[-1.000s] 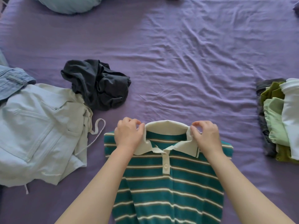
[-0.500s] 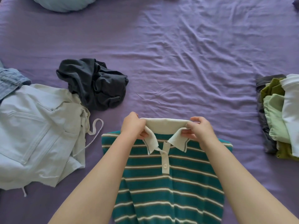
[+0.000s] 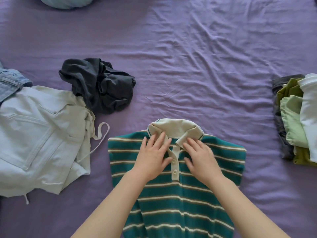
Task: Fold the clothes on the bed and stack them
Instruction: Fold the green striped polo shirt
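Note:
A teal polo shirt (image 3: 221,160) with white and brown stripes lies face up on the purple bed (image 3: 188,66), its cream collar (image 3: 175,127) at the far end. My left hand (image 3: 151,156) lies flat, fingers straight, pressing the left collar flap and chest. My right hand (image 3: 199,156) presses flat on the right collar flap beside the button placket. A crumpled dark grey garment (image 3: 101,85) sits to the far left. A pale blue-white garment (image 3: 39,134) with a drawstring lies spread at the left, over blue denim (image 3: 10,83).
A stack of folded clothes (image 3: 295,117), in grey, olive, light green and white, sits at the right edge. A pale blue pillow (image 3: 66,1) pokes in at the top left. Wrinkled purple sheet stretches across the far half of the bed.
Both hands let go of the collar edges they pinched and slid toward me. They now lie flat on the collar flaps, which are folded down.

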A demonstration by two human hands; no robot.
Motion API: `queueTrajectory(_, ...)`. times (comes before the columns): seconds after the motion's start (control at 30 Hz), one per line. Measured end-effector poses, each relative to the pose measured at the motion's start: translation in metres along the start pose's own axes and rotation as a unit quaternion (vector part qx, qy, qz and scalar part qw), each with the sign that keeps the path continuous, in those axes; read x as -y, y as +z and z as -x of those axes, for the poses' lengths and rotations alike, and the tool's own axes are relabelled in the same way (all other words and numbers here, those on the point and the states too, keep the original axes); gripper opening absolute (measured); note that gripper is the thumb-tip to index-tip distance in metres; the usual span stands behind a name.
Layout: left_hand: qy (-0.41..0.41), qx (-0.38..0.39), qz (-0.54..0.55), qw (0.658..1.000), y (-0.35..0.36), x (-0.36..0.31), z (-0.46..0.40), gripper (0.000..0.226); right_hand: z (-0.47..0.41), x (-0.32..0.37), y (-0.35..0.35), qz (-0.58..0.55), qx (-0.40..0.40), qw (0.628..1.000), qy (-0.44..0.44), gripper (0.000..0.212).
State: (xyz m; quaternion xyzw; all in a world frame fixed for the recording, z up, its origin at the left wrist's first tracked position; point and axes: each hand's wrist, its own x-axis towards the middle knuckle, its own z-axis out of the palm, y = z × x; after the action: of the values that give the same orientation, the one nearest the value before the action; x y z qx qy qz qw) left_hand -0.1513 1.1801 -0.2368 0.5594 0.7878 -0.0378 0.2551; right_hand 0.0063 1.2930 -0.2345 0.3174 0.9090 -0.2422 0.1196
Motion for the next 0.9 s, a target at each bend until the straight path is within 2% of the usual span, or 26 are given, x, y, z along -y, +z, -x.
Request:
queueTrajectory(0.07, 0.001, -0.038, 0.018, 0.999, 0.000, -0.001, 0.006, 0.064, 0.004, 0.000, -0.003, -0.027, -0.030, 0.999, -0.008, 0.052)
queueTrajectory(0.1, 0.000, -0.102, 0.059, 0.993, -0.004, -0.001, 0.008, 0.058, 0.006, 0.000, -0.006, -0.050, -0.068, 0.996, -0.008, 0.049)
queueTrajectory(0.17, -0.033, -0.245, 0.134, 0.960, -0.011, 0.005, 0.002, 0.042, 0.003, -0.006, -0.012, -0.098, -0.158, 0.982, 0.018, 0.044)
queueTrajectory(0.2, -0.062, -0.272, 0.157, 0.947, -0.017, 0.010, -0.006, 0.039, -0.003, -0.009, -0.017, -0.121, -0.177, 0.976, 0.037, 0.044)
queueTrajectory(0.27, -0.090, -0.217, 0.170, 0.957, -0.032, 0.021, -0.027, 0.043, -0.021, -0.016, -0.028, -0.157, -0.153, 0.974, 0.058, 0.050)
queueTrajectory(0.33, -0.076, -0.135, 0.146, 0.977, -0.042, 0.029, -0.046, 0.044, -0.039, -0.021, -0.033, -0.161, -0.095, 0.981, 0.060, 0.055)
queueTrajectory(0.4, -0.068, -0.085, 0.128, 0.986, -0.047, 0.031, -0.053, 0.039, -0.048, -0.024, -0.035, -0.164, -0.062, 0.981, 0.078, 0.051)
queueTrajectory(0.53, -0.064, -0.094, 0.197, 0.974, -0.047, 0.035, -0.043, 0.019, -0.040, -0.027, -0.035, -0.248, -0.095, 0.958, 0.104, 0.018)
queueTrajectory(0.6, -0.069, -0.104, 0.263, 0.957, -0.049, 0.037, -0.037, 0.017, -0.033, -0.028, -0.037, -0.291, -0.106, 0.947, 0.090, 0.011)
queueTrajectory(0.67, -0.066, -0.113, 0.289, 0.948, -0.051, 0.039, -0.034, 0.023, -0.030, -0.028, -0.039, -0.294, -0.125, 0.944, 0.087, 0.009)
queueTrajectory(0.77, -0.083, -0.112, 0.253, 0.957, -0.051, 0.040, -0.039, 0.039, -0.037, -0.026, -0.039, -0.263, -0.144, 0.947, 0.117, 0.017)
queueTrajectory(0.83, -0.124, -0.113, 0.158, 0.973, -0.047, 0.034, -0.045, 0.047, -0.042, -0.022, -0.036, -0.214, -0.149, 0.957, 0.125, 0.027)
queueTrajectory(0.9, -0.138, -0.150, 0.063, 0.977, -0.042, 0.023, -0.043, 0.051, -0.039, -0.016, -0.031, -0.132, -0.171, 0.971, 0.098, 0.036)
